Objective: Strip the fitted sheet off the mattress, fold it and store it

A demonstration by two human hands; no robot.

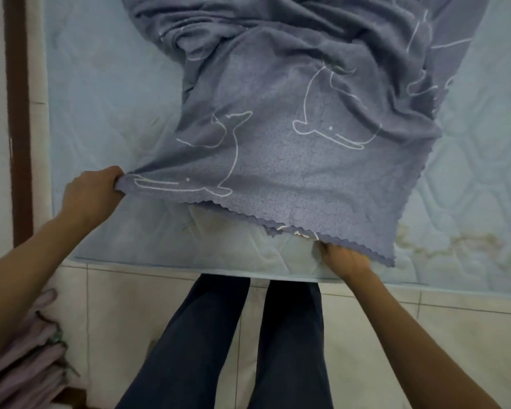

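Grey-blue fabric of the sheet (278,149), printed with white whale outlines, was bunched in my left hand (92,193), whose fingers were curled tight round the near left corner. My right hand (344,259) grasped the scalloped near hem close to the right corner, with the fingertips tucked under the cloth and hidden from view. Between the two hands the hem stretched taut and slanted, closer to me on the right. The rest of the sheet lay rumpled along the middle of the mattress (101,98), leaving pale blue quilted surface bare on both sides. Brownish stains (455,243) marked the mattress to the right of my right hand. My legs in dark trousers (219,335) stood against the near mattress edge on a tiled floor (160,305). A stack of pink cloth (27,358) lay at lower left, and a brown strip (18,113) ran up the left side.
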